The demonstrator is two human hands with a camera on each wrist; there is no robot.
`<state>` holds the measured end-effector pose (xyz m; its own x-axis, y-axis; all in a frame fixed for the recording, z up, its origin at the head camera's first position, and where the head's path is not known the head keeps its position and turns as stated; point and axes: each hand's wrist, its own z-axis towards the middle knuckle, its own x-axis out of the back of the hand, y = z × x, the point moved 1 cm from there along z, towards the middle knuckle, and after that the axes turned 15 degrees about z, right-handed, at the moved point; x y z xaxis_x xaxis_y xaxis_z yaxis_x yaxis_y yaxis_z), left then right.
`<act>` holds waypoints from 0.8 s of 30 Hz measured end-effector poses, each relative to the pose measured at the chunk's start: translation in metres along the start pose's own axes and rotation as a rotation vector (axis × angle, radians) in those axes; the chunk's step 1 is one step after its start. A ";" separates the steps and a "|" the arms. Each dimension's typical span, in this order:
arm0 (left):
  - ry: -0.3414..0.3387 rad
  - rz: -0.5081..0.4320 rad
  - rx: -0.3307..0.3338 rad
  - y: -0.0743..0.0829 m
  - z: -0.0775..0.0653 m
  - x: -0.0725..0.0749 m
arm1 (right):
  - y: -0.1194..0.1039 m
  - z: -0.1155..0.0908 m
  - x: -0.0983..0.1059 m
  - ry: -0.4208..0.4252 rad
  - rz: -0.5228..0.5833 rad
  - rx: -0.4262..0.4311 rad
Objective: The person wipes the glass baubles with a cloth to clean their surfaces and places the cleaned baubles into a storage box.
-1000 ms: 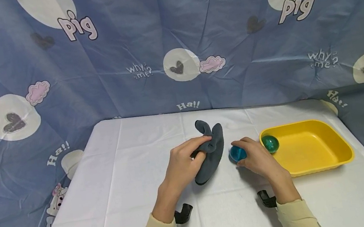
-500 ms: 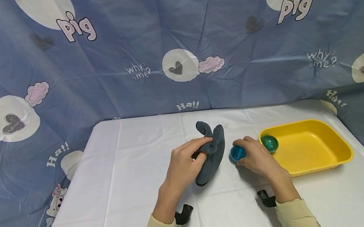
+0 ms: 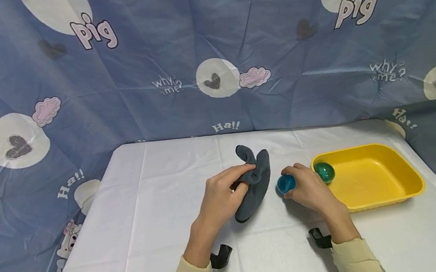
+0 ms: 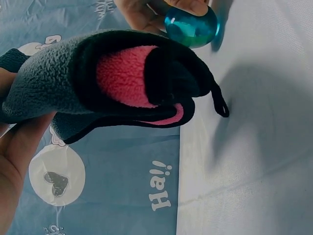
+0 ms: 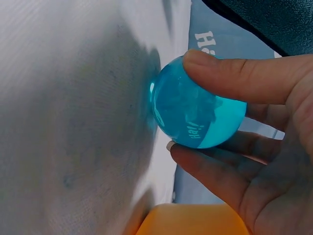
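Observation:
My left hand (image 3: 223, 195) pinches a folded grey fleece cloth (image 3: 257, 196) near its middle, bunching it above the white table. In the left wrist view the cloth (image 4: 54, 68) shows a pink inner side, black edging and a small hanging loop. To its right, my right hand (image 3: 309, 188) grips a clear blue ball (image 3: 285, 184) low at the tabletop. The right wrist view shows thumb and fingers spread around the blue ball (image 5: 195, 107), its underside right at the white cloth. A clear green ball (image 3: 324, 172) lies in the left end of a yellow tray (image 3: 384, 202).
The yellow tray stands just right of my right hand and forearm. A white tablecloth (image 3: 157, 182) covers the table. Behind it hangs a blue printed curtain (image 3: 161, 41), meeting the table's back edge. Black wrist mounts (image 3: 221, 256) jut inward from both wrists.

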<state>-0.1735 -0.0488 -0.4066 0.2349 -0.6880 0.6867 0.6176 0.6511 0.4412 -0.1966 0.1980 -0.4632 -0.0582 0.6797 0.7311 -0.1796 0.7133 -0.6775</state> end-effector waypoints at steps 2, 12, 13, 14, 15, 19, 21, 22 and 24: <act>0.003 0.002 -0.001 0.000 0.000 0.000 | 0.000 0.000 0.000 0.001 0.003 0.000; 0.021 0.013 -0.013 0.000 0.000 0.000 | 0.001 -0.001 0.000 0.010 0.009 0.024; 0.019 0.011 -0.012 0.000 0.001 0.000 | 0.001 -0.001 0.000 0.013 0.010 0.026; 0.016 0.008 -0.011 0.000 0.001 0.000 | 0.001 -0.001 0.001 0.017 0.013 0.029; 0.014 0.007 -0.010 0.000 0.001 0.000 | 0.001 -0.001 0.001 0.022 0.016 0.031; 0.010 0.006 -0.012 0.000 0.000 -0.002 | 0.000 -0.002 0.004 0.041 0.036 0.059; 0.011 0.007 -0.013 0.000 0.000 -0.002 | 0.000 -0.001 0.005 0.053 0.047 0.070; 0.011 0.007 -0.013 0.000 0.000 -0.002 | -0.001 -0.002 0.006 0.058 0.055 0.079; 0.010 0.008 -0.010 -0.001 0.000 -0.003 | -0.002 -0.001 0.007 0.073 0.067 0.089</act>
<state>-0.1743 -0.0473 -0.4087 0.2478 -0.6858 0.6843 0.6231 0.6537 0.4295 -0.1953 0.2020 -0.4567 -0.0016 0.7385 0.6742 -0.2641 0.6500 -0.7126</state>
